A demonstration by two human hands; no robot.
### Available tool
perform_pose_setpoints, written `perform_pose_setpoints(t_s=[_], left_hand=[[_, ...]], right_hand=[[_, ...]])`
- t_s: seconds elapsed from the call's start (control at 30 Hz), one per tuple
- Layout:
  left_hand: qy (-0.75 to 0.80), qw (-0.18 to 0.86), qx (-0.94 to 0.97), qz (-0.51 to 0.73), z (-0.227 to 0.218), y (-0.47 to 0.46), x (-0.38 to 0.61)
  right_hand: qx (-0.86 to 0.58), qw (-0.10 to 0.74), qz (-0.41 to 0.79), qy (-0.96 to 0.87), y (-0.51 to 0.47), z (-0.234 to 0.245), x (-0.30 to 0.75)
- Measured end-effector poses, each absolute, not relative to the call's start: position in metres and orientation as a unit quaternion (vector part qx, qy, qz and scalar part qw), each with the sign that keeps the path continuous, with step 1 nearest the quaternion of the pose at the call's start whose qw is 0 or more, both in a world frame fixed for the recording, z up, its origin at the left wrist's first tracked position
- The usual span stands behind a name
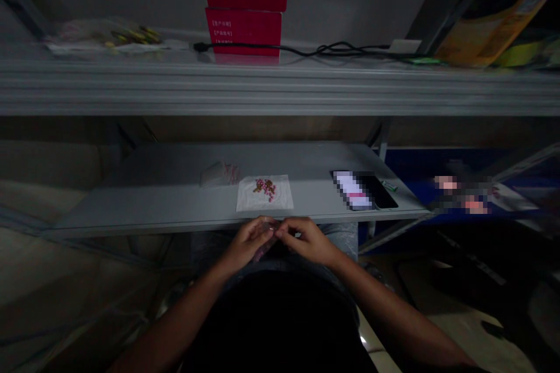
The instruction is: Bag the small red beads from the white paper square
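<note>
Left hand [250, 243], right hand [307, 240]: grips nearly closed, fingertips together pinching a small clear plastic bag [265, 249] at the shelf's front edge. Pink beads [265, 188]: heaped on white paper [249, 201], on a grey metal shelf [144, 213], beside a second clear bag [219, 175].

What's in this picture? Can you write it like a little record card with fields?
Left hand: pinching a small clear plastic bag
Right hand: pinching the same bag from the other side
Paper: white square paper lying on a gray metal shelf
On the paper: tiny pink and green beads
Beside the paper: flat clear plastic bag with red marks; black smartphone, screen blurred
Upper shelf: stacked red cardboard boxes; black cable
</note>
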State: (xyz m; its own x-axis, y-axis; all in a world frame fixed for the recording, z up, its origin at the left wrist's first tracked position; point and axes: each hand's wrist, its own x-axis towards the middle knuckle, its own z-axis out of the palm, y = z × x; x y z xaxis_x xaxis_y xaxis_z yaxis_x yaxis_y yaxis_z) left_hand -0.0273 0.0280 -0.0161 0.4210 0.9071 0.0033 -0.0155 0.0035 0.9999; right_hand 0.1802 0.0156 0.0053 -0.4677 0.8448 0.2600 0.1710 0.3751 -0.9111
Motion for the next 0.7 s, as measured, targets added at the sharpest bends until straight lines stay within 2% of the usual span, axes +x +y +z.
perform_pose_setpoints(t_s=[0.13,0.3,0.4,0.47,0.53,0.7], left_hand=[[0.373,0.584,0.597,0.404,-0.020,0.028,-0.026],[0.395,0.650,0.495,0.420,-0.013,0.036,-0.037],[0.396,0.643,0.472,0.455,0.000,0.057,-0.058],[0.409,0.582,0.522,0.471,0.011,0.080,-0.073],[0.433,0.489,0.624,0.428,0.022,0.103,-0.083],[0.411,0.162,0.877,0.191,0.045,0.152,-0.087]], right_hand=[[-0.355,0.375,0.446,-0.731,0.014,0.004,0.178],[-0.349,0.429,0.467,-0.690,0.016,0.003,0.179],[-0.360,0.448,0.425,-0.699,0.033,0.004,0.184],[-0.369,0.449,0.370,-0.724,0.054,0.006,0.186],[-0.375,0.431,0.296,-0.766,0.080,0.008,0.186],[-0.342,0.320,0.168,-0.867,0.138,0.002,0.164]])
